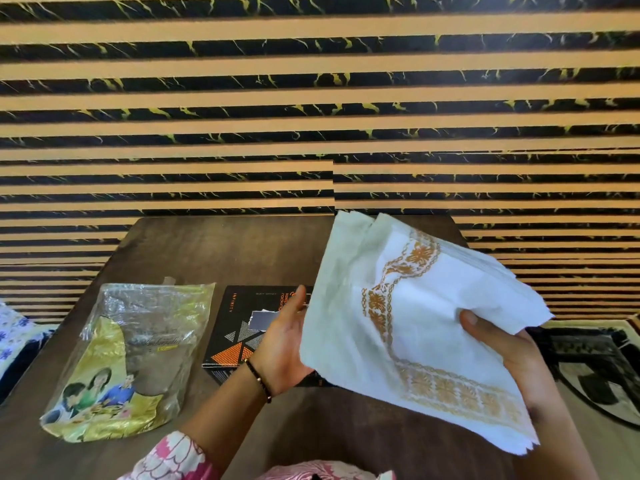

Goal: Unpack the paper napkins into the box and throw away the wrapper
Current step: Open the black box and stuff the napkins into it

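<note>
A stack of white paper napkins [426, 317] with an orange woven-look border is held up above the table, tilted. My right hand [509, 358] grips its right edge, thumb on top. My left hand [282, 344] lies flat against the stack's left edge with straight fingers. Partly hidden behind my left hand and the napkins lies a black box [235, 327] with orange and grey triangles. The empty clear-and-yellow plastic wrapper [128, 362], printed with a picture of people, lies flat on the table to the left.
The dark wooden table [214, 251] stands against a wall with black and tan stripes. A blue-and-white flowered fabric [14, 337] shows at the left edge. A patterned rug [595, 362] lies on the floor to the right.
</note>
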